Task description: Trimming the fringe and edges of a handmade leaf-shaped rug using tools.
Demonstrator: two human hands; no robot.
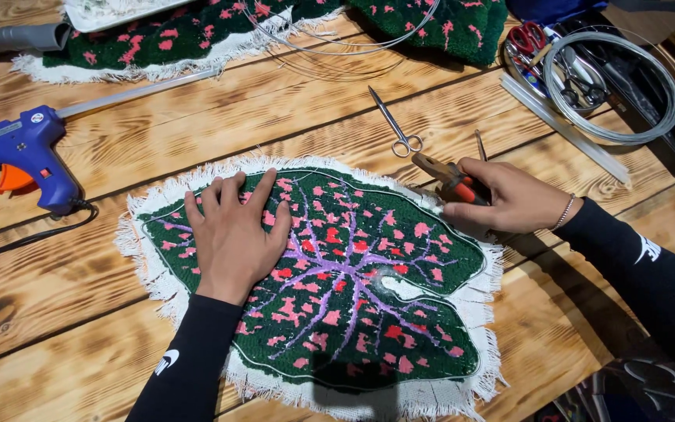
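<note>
A leaf-shaped tufted rug piece [353, 297], dark green with pink spots and purple veins, lies on a wooden table with a frayed white cloth border [482, 312]. My left hand [232, 234] rests flat on the left part of the leaf, fingers spread. My right hand [501, 195] sits at the leaf's upper right edge and grips pliers with red and black handles [451, 181], their jaws pointing up-left over the border.
Small scissors [396, 126] lie just beyond the leaf. A blue glue gun [21, 152] with its cord sits at the left. More green tufted pieces [189, 31] lie at the back. A coil of wire [615, 86], glue sticks [564, 129] and red-handled tools [529, 39] are at the upper right.
</note>
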